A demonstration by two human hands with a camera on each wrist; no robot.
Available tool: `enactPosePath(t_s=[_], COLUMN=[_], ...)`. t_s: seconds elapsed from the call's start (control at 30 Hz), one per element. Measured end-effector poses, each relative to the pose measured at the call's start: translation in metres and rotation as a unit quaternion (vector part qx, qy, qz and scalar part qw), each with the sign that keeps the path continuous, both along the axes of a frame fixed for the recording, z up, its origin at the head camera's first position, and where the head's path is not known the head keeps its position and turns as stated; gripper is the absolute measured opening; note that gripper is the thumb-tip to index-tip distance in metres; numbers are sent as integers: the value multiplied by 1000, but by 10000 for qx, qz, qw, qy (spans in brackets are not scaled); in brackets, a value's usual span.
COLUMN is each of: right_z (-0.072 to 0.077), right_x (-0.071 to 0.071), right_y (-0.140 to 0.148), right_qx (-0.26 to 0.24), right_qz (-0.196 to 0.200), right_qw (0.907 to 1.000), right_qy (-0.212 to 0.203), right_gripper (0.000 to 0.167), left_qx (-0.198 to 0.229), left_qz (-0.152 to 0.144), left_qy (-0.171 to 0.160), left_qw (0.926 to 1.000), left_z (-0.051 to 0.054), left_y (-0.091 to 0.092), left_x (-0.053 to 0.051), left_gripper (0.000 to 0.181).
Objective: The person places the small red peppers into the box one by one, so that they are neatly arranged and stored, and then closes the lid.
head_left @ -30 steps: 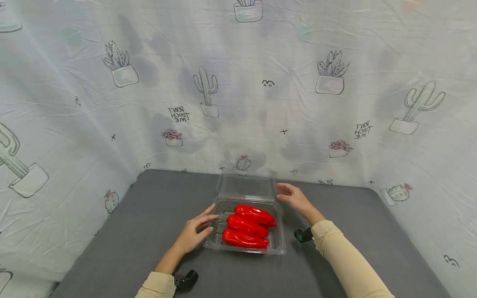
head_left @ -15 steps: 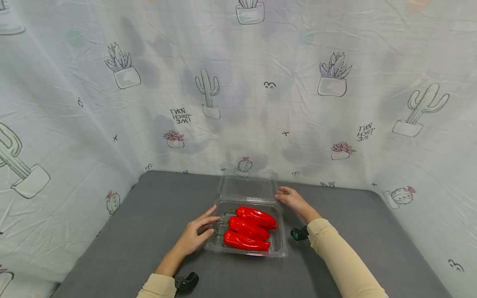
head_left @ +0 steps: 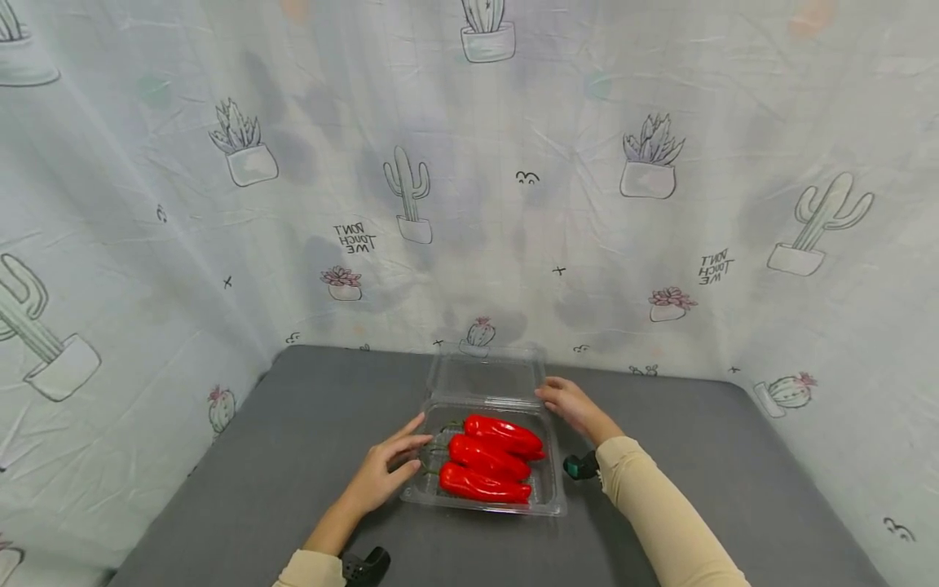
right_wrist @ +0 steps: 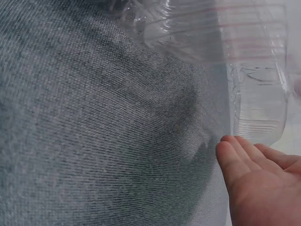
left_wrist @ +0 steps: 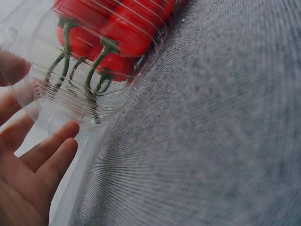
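Three glossy red peppers [head_left: 487, 457] with green stems lie side by side in a clear plastic clamshell box [head_left: 552, 489]. Its transparent lid [head_left: 484, 377] is folded back towards the rear curtain. At the box's left rim is my left hand [head_left: 372, 478], fingers spread and fairly straight; in the left wrist view its thumb [left_wrist: 13, 68] lies by the rim, and contact is hard to judge. My right hand [head_left: 575, 405] is at the right edge of the lid, near the hinge. The right wrist view has its fingers [right_wrist: 230, 149] extended together beside the plastic.
A grey cloth-covered table [head_left: 323, 416] carries the box. Behind and at both sides hangs a pale curtain [head_left: 469, 228] printed with cacti. Dark devices are strapped at the left wrist [head_left: 365, 565] and the right wrist [head_left: 581, 465].
My right hand has moved slightly left and nearer, closing in on the lid's edge. My left hand stays by the left rim. The view has tilted up a little.
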State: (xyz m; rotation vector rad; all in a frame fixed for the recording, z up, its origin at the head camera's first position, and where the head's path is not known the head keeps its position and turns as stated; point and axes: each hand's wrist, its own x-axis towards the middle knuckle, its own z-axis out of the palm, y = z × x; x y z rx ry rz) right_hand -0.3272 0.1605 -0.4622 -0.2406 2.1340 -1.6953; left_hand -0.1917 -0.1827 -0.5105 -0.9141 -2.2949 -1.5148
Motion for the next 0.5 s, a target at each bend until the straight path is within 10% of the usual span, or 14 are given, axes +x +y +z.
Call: enactPosePath(t_s=[0.5], right_z=[0], right_x=[0], right_y=[3], right_qx=[-759], right_qz=[-162], right_qw=[9965], right_qy=[324], right_gripper=[62], left_qx=[-91], left_qz=[132], left_qy=[289], left_qw=[9995], left_z=[6], left_y=[2], left_x=[4], left_gripper=[38])
